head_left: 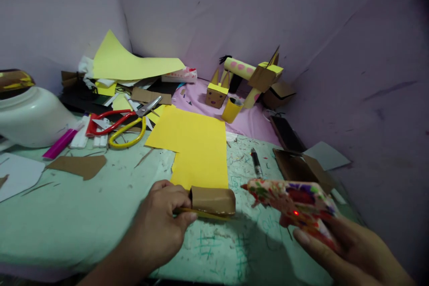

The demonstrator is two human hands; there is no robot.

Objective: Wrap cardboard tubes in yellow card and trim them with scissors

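My left hand (160, 223) pinches the near edge of a yellow paper sheet (197, 143) against a brown cardboard tube (214, 200) lying across that edge on the green cutting mat (83, 214). My right hand (348, 250) is closed around a glue gun (295, 203) with a flowery pattern and a red light lit. Its nozzle points left and sits a short way from the tube's right end.
Red and yellow scissors (117, 126), a pink marker (60, 144), brown card scraps (80, 165) and a white pot (31, 116) lie at the left. Yellow paper craft figures (248, 81) stand at the back. A pen (256, 162) and a cardboard piece (298, 166) lie right of the sheet.
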